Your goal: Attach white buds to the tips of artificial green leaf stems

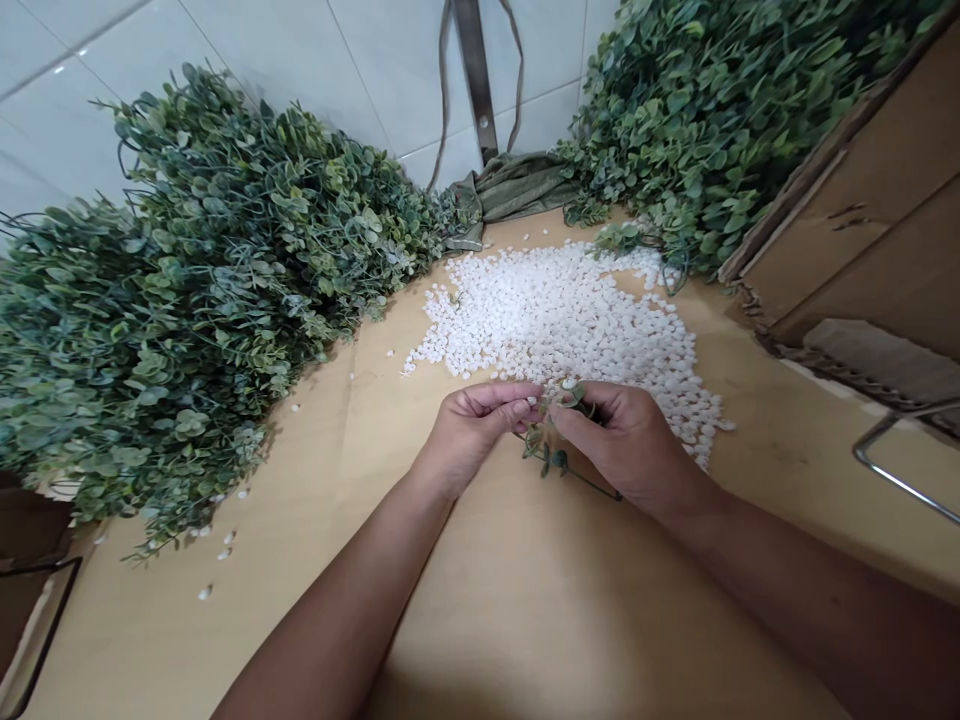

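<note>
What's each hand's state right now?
Left hand: closed, pinching a small white piece.
Right hand: closed, holding a green sprig.

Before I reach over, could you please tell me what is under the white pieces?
The tan table is under the white pieces; it shows around their edges. Where they lie densest, they cover the surface, so I cannot see what is there.

White pieces (555, 310), greenery (247, 260) on table (360, 430)

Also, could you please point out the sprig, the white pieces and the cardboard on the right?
Sprig (559, 460): head view, dark green part.
White pieces (562, 325): head view, middle of the pile.
Cardboard (870, 235): head view, its brown side.
</note>
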